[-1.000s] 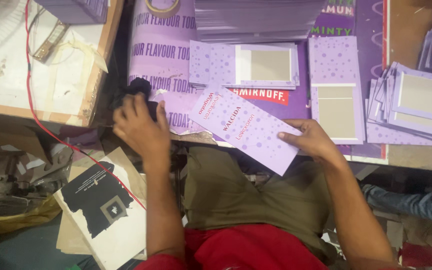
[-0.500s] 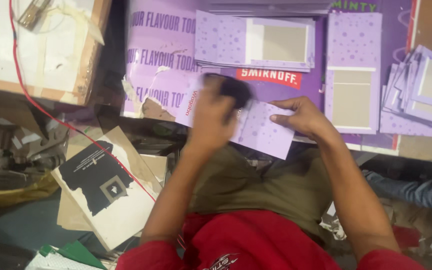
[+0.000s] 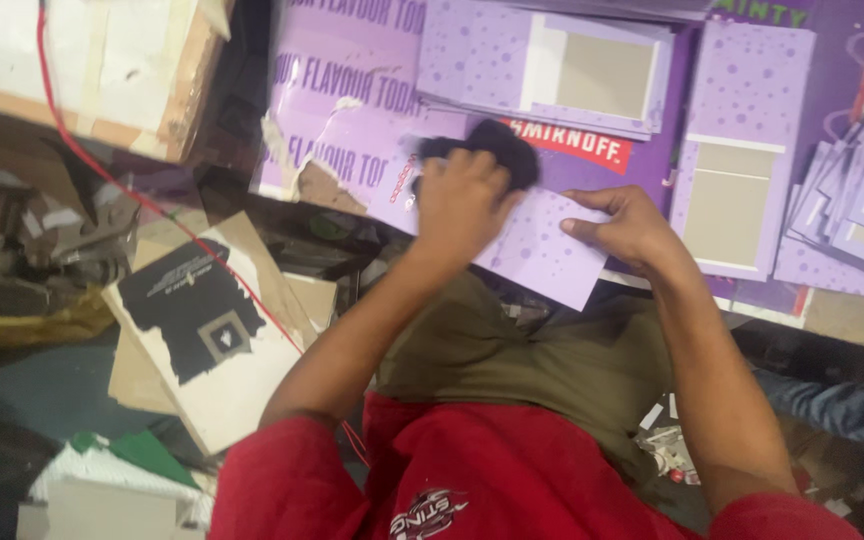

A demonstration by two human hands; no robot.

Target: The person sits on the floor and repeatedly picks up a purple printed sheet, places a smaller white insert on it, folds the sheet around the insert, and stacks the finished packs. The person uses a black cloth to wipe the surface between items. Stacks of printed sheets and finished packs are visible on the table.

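Here, left hand presses dark cloth (soft, bunched) onto flat lilac card.

Purple poster under lilac card sleeves.

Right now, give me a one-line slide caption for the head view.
Left hand presses a dark cloth onto a purple dotted card that the right hand steadies.

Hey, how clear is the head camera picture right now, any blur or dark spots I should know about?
Head view: the left hand and the dark cloth it presses on the purple card are smeared by motion blur; the right hand at the card's edge looks sharper; the floor clutter at lower left sits in dim shadow; no strong glare shows on the purple sheets.
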